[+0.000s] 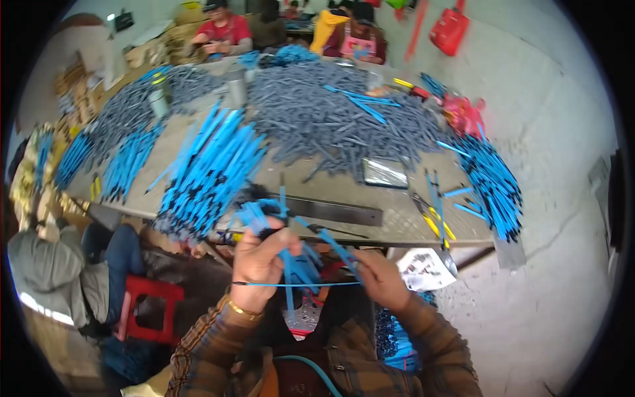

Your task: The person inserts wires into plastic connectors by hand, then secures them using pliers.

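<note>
Ahead, a dark bar (331, 209) separates the right hand (383, 278) from grey heap (304, 119)

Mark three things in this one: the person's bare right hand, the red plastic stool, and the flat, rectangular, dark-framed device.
Bare right hand (383, 280): head view, on the middle of the hand.
Red plastic stool (153, 287): head view, on its seat.
Flat, rectangular, dark-framed device (385, 173): head view, on its glossy screen.

Here's a dark-rimmed phone (385, 173) on the bench (407, 225), a green-topped bottle (158, 99) and grey flask (236, 87) standing farther back, red stool (153, 291) down left, red bag (450, 32) hanging by the wall (542, 86)!
</note>
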Action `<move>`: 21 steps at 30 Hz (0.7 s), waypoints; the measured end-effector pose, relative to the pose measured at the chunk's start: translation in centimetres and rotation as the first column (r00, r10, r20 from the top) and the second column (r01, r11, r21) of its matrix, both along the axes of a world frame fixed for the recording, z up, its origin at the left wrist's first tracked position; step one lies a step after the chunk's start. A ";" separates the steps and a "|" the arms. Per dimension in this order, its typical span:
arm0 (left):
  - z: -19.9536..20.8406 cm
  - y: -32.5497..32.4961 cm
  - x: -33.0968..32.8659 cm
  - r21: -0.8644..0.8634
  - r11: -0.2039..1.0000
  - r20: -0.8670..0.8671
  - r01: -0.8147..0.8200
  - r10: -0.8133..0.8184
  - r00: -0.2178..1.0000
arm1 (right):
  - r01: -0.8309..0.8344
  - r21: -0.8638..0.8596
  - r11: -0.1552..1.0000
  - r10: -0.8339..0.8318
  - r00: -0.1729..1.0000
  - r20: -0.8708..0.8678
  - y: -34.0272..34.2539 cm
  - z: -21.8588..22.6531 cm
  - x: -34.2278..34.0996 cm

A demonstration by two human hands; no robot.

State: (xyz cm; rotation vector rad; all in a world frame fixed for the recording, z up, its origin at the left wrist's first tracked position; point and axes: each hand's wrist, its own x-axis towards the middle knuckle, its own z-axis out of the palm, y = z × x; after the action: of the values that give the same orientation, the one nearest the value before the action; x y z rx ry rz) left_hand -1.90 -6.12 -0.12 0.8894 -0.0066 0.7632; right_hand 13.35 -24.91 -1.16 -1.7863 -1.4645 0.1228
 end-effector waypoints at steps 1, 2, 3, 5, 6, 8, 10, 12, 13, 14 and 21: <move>0.6 -0.5 -0.1 -0.001 1.000 -0.007 0.026 -0.026 1.000 | -0.021 0.112 0.994 0.021 1.000 0.004 0.5 -1.0 -0.6; 1.6 -1.2 -0.2 -0.100 0.987 -0.134 -0.123 0.109 0.985 | 0.019 0.107 0.994 -0.019 1.000 -0.002 0.3 -0.9 -1.1; 2.0 -1.6 0.2 -0.171 0.945 -0.274 -0.278 0.226 0.935 | 0.001 -0.021 1.000 -0.002 1.000 -0.011 0.0 -0.3 -1.6; 1.8 -1.6 0.6 -0.186 0.945 -0.274 -0.268 0.212 0.938 | -0.019 -0.139 0.990 0.014 0.999 -0.037 -0.5 -0.4 -2.1; 1.8 -1.5 0.7 -0.204 0.939 -0.268 -0.279 0.220 0.938 | -0.003 -0.151 0.989 0.005 1.000 0.010 -0.7 -1.2 -2.2; 2.0 -1.9 1.0 -0.212 0.930 -0.268 -0.301 0.241 0.933 | 0.003 -0.170 0.986 0.015 0.995 0.103 -0.8 -2.5 -2.6; 2.3 -2.6 1.9 -0.284 0.901 -0.250 -0.329 0.261 0.932 | 0.063 -0.071 0.995 -0.071 0.990 -0.118 -0.5 -4.2 -4.3; 2.2 -2.6 1.8 -0.312 0.885 -0.243 -0.346 0.278 0.929 | 0.241 0.052 0.969 -0.176 0.825 -0.537 -0.5 -5.3 -5.6; 1.7 -2.2 1.4 -0.313 0.916 -0.152 -0.252 0.214 0.965 | 0.239 0.056 0.969 -0.172 0.823 -0.541 -0.5 -5.2 -5.6; 1.4 -1.9 1.1 -0.308 0.940 -0.061 -0.145 0.133 0.989 | 0.169 0.035 0.985 -0.125 0.840 -0.528 -0.7 -4.9 -5.6; 3.8 -3.2 -2.0 -0.063 0.997 -0.238 -0.036 0.020 0.971 | 0.582 0.091 0.808 -0.568 0.730 0.382 -6.0 0.9 7.1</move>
State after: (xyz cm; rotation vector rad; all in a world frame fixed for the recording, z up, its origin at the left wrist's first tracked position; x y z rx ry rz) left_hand -3.91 -9.32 3.72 0.9140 0.2423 0.6750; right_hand 20.48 -30.90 -0.22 -2.3090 -1.0823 -0.5685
